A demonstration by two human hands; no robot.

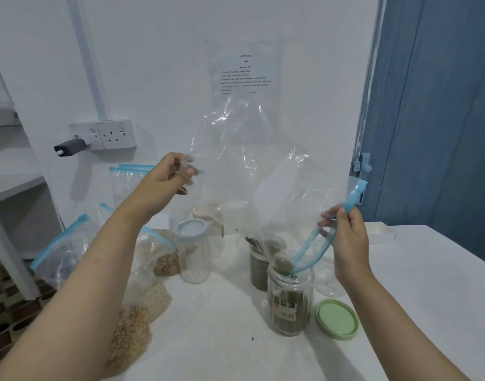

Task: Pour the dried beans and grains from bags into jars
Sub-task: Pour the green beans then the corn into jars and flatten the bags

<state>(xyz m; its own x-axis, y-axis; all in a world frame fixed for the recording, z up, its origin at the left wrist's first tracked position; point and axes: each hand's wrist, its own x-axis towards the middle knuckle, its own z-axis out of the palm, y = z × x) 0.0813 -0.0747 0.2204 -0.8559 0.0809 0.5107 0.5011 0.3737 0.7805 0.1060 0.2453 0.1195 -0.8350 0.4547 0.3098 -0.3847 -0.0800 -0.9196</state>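
Two hands pinch an upturned clear bag (252, 171): left hand (167, 180) its bottom corner, right hand (345, 232) its blue zip. Its mouth dips into the open jar (289, 301) on the table (400, 312). The jar's label is blurred.

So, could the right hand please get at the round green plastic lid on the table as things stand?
Probably not straight away: the right hand pinches the blue zip edge of the clear plastic bag over the open jar. The round green plastic lid lies uncovered just below it.
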